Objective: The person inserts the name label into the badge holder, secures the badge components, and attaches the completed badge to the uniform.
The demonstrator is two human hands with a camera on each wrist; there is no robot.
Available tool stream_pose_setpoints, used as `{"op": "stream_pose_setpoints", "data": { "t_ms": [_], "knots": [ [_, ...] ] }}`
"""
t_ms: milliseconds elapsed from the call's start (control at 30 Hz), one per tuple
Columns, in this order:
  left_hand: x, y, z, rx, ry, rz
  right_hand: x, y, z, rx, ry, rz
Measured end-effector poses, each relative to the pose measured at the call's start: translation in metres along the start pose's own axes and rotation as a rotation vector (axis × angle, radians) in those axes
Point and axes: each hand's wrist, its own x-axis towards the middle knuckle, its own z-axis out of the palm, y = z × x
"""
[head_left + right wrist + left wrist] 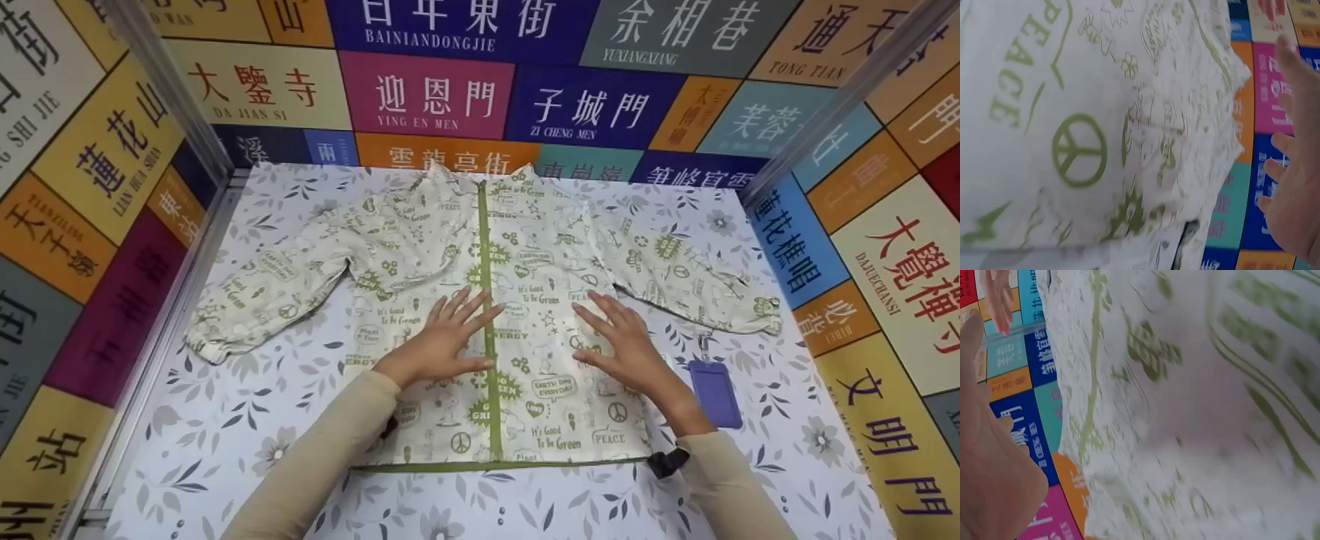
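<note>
A cream jacket (540, 420) with green print and a green front zipper (489, 405) lies spread out, front up, both sleeves stretched to the sides. Over its left half is my left hand (446, 341), fingers spread, the tips near the zipper. My right hand (619, 345) is over the other half with its fingers spread too. Neither hand grips anything. The left wrist view has the left hand (994, 467) at its left edge, and the right wrist view has the right hand (1300, 157) at its right edge. Whether the palms touch the cloth, I cannot tell.
Beneath the jacket is a table cover (247, 450) with grey leaves and flowers. A purple card holder (716, 394) with a clip lies right of the jacket, below the right sleeve. Colourful panels with Chinese characters (427, 97) enclose the back and sides.
</note>
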Motion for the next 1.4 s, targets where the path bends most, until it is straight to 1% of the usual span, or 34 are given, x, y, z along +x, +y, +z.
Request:
{"op": "stream_pose_setpoints", "data": {
  "t_ms": [133, 200, 267, 333, 500, 600, 733, 867, 1000, 1100, 1200, 1267, 1400],
  "knots": [
    [0.029, 0.017, 0.009, -0.058, -0.01, 0.055, -0.025, 0.023, -0.014, 0.068, 0.091, 0.121],
    [0.044, 0.025, 0.014, -0.08, -0.016, 0.075, -0.041, 0.035, -0.022, 0.1, 0.118, 0.192],
    [0.059, 0.033, 0.02, -0.082, -0.022, 0.094, -0.057, 0.046, -0.029, 0.116, 0.129, 0.257],
    [0.072, 0.042, 0.024, -0.095, -0.031, 0.107, -0.073, 0.056, -0.036, 0.111, 0.138, 0.313],
    [0.103, 0.066, 0.03, -0.153, -0.052, 0.129, -0.109, 0.078, -0.051, 0.06, 0.183, 0.405],
    [0.119, 0.08, 0.033, -0.186, -0.059, 0.131, -0.126, 0.088, -0.058, 0.034, 0.163, 0.481],
    [0.138, 0.098, 0.036, -0.192, -0.07, 0.137, -0.146, 0.099, -0.063, 0.016, 0.1, 0.581],
    [0.155, 0.113, 0.043, -0.166, -0.08, 0.154, -0.161, 0.106, -0.062, 0.012, 0.041, 0.653],
    [0.167, 0.127, 0.05, -0.137, -0.105, 0.147, -0.171, 0.111, -0.059, 0.026, -0.014, 0.708],
    [0.173, 0.136, 0.056, -0.12, -0.128, 0.157, -0.175, 0.113, -0.055, 0.037, -0.035, 0.729],
    [0.178, 0.143, 0.064, -0.112, -0.145, 0.178, -0.178, 0.114, -0.053, 0.045, -0.038, 0.74],
    [0.179, 0.147, 0.069, -0.111, -0.155, 0.185, -0.179, 0.114, -0.05, 0.048, -0.036, 0.744],
    [0.183, 0.154, 0.081, -0.076, -0.166, 0.199, -0.179, 0.113, -0.049, 0.054, -0.048, 0.76]
  ]
}}
